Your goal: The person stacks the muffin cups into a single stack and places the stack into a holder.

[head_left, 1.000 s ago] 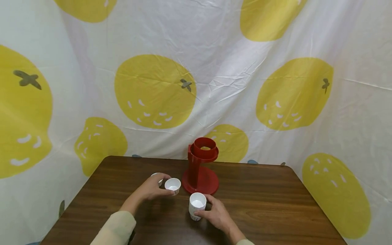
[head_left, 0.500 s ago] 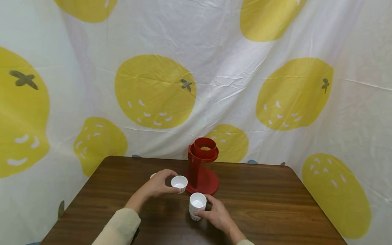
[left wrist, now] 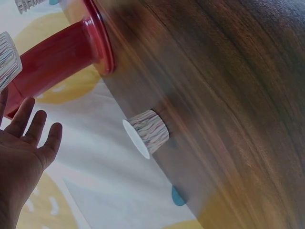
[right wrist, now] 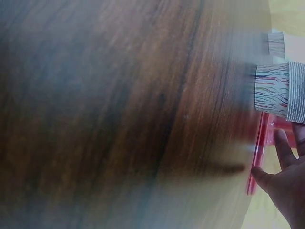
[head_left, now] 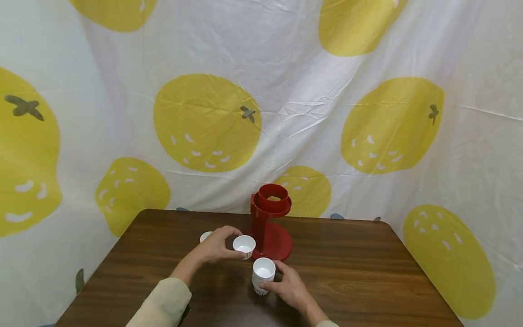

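Observation:
My left hand pinches a small white paper cup between thumb and fingers, mouth upward, above the table. In the left wrist view, the cup's streaked side shows at the left edge. My right hand holds a stack of nested paper cups upright on the table, thumb on the near side. The right wrist view shows the stack's coloured streaks and ridged rims. Another paper cup stands on the table behind my left hand, which partly hides it in the head view.
A red stand with a round base and a ring-shaped holder on top stands just beyond both hands. Under everything lies a dark wood table. A white cloth with yellow lemons hangs behind the table's far edge.
My left hand has carried its cup to the right, nearer the stack and in front of the red stand's base. The right hand and the stack have stayed in place.

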The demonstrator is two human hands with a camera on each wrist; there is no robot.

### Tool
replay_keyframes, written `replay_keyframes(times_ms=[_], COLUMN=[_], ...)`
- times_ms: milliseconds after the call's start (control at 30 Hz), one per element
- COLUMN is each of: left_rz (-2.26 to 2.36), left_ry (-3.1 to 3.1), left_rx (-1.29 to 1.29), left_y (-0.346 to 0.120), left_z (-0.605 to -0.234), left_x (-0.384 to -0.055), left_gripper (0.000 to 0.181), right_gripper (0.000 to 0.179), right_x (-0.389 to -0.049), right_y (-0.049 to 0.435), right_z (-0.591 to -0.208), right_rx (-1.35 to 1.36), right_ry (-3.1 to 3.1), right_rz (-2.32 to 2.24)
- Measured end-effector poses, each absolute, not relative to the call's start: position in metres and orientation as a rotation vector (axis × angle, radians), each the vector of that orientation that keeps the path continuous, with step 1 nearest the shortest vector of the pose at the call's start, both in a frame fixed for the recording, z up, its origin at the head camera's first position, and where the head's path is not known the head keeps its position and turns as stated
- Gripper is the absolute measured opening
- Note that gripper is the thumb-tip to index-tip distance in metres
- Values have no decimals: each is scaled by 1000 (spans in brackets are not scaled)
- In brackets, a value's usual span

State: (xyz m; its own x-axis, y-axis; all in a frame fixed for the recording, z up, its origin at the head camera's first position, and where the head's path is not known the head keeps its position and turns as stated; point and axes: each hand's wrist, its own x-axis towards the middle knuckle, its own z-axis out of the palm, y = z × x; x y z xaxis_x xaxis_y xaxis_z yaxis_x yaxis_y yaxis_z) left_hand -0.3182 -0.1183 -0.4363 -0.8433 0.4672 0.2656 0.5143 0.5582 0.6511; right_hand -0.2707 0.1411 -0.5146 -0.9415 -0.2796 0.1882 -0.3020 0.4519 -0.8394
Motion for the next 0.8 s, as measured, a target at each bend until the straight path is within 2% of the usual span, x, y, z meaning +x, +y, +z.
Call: replay_keyframes(times_ms=[800], left_rz=[-1147], left_ry=[-2676], left_rx=[-1001], left_y=[-96], left_z=[-429], left_x=[-315], left_gripper=[51], right_gripper=[59], right_x=[-269], right_y=[140], right_z=[-511], right_rx=[520], right_ry=[-2686], right_rz=[1548])
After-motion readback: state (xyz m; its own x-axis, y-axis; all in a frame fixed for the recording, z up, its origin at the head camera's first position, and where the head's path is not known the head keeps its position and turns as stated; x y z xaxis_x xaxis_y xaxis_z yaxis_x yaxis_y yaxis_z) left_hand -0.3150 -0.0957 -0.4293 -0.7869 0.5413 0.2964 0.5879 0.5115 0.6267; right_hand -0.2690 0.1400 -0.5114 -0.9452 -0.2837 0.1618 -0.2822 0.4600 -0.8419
